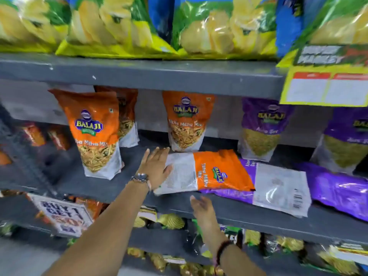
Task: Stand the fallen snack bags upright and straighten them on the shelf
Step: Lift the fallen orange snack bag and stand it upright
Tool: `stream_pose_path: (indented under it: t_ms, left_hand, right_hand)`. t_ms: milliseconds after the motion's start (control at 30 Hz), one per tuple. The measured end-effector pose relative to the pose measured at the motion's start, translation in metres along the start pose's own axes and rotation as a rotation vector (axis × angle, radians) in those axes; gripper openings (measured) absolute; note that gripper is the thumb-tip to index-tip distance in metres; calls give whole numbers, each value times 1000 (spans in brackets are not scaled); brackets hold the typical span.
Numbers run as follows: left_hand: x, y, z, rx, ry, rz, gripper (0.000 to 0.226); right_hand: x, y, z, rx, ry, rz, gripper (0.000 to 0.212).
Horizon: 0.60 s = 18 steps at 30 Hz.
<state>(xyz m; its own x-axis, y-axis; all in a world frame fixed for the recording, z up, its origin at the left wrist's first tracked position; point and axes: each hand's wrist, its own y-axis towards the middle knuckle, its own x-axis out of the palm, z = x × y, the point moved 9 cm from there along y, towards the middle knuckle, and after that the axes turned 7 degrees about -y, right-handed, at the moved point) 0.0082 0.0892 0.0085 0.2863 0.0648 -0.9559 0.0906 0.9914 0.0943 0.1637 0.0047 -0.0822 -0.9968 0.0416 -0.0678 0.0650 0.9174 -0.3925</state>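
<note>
An orange snack bag point(217, 172) lies flat on the grey shelf point(258, 218), its white bottom end pointing left. My left hand point(156, 166) is open, fingers spread, touching that white end. My right hand point(203, 208) hovers open in front of the shelf edge, just below the bag. Partly under the orange bag lies a fallen purple bag point(278, 188), back side up, and another purple bag point(338, 188) lies flat to its right. Upright orange bags stand at the left point(95, 132) and behind point(187, 120).
Two purple bags stand upright at the back right point(262, 128) point(346, 140). Yellow-green chip bags point(119, 26) fill the shelf above. A yellow price tag point(324, 88) hangs at upper right, and a promo sign point(63, 214) hangs lower left. More snack packs sit on the shelf below.
</note>
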Motion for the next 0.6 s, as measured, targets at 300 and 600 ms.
stream_pose_path:
  t_ms: [300,600]
  left_hand:
    - [40,65,-39,-131,-428,-431,63]
    - [33,63,-43,-38,-770,-437,24]
  right_hand:
    - [65,33,-9,158,510,-53,44]
    - [53,33,-24,-33,432,-20,44]
